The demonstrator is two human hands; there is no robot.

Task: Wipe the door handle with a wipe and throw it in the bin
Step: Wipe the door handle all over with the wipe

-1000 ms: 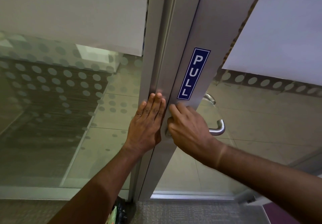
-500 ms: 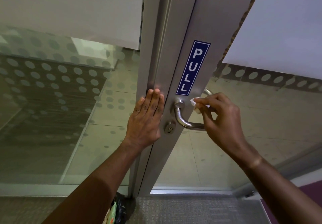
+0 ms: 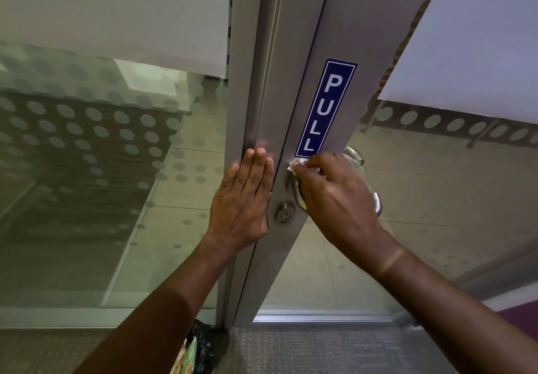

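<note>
right hand [image 3: 334, 199] pinching wipe [image 3: 297, 164] on door handle [image 3: 294, 190] | left hand [image 3: 243, 201] flat, fingers together on door frame [image 3: 250, 82] | carpet floor [image 3: 305, 347]

The left hand [image 3: 243, 201] and lock cylinder [image 3: 284, 214] crowd the door handle [image 3: 297, 190] (open floor below).
</note>
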